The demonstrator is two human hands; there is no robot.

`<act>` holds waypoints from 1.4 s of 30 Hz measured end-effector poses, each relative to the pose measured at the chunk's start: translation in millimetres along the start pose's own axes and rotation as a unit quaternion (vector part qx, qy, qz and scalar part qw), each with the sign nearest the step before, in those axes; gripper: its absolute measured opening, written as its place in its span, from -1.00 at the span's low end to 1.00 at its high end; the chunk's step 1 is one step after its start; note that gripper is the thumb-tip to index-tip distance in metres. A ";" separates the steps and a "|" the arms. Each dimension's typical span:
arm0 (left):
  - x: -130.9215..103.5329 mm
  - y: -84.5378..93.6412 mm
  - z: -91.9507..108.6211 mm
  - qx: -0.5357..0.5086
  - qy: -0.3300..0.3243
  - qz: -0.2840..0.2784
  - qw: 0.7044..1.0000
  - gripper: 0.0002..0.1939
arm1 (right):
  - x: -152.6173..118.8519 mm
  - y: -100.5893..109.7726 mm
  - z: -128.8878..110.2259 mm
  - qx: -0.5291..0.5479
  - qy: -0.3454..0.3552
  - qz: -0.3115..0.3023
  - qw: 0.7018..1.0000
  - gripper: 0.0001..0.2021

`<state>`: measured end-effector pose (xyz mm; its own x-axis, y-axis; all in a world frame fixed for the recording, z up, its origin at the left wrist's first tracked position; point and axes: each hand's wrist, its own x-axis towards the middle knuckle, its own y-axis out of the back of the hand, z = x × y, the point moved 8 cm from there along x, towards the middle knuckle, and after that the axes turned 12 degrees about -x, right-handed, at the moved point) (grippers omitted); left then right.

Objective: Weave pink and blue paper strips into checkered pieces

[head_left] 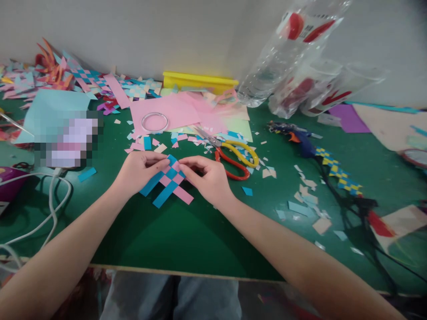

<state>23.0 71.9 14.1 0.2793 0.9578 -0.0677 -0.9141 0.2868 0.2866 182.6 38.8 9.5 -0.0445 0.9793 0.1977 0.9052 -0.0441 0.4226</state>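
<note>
Between my two hands is a small weave of blue and pink paper strips [172,174], checkered in the middle, with loose strip ends pointing down toward me. My left hand [142,169] pinches its upper left side between thumb and fingers. On the opposite side, my right hand [205,175] is closed on the upper right edge. The fingertips of both hands hide parts of the strips. Scissors [233,155] with yellow and red handles lie just beyond my right hand, blades pointing away to the left.
Pink paper sheets [167,109], a tape roll [155,122] and a yellow holder [200,81] lie at the back. Plastic bottles [283,53] lean against the wall. A blurred phone [71,140] with a white cable [51,204] is left; paper scraps [308,195] and a blue-yellow woven strip [338,171] lie right.
</note>
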 end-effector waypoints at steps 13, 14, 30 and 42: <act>2.8 -9.3 -5.8 -0.024 -0.003 -0.027 0.999 -0.70 | 1.1 -3.5 11.0 0.037 -0.030 -0.008 0.999 -0.83; 2.8 -9.6 -5.8 -0.024 -0.003 -0.028 0.999 -0.70 | 1.2 -3.1 11.7 0.037 -0.031 -0.005 0.999 -0.83; -2.6 -5.8 7.2 -0.024 -0.043 0.003 0.999 -0.74 | 0.8 0.0 14.0 0.042 -0.052 0.006 0.998 -0.81; -2.0 -7.6 5.6 -0.037 -0.058 -0.002 0.998 -0.79 | 0.9 -3.2 10.9 0.030 -0.048 -0.011 0.998 -0.84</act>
<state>31.0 67.7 17.4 0.3113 0.9493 0.0426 -0.9307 0.2955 0.2154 184.3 42.0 -1.3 -0.0261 0.9944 0.1020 0.9285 -0.0137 0.3712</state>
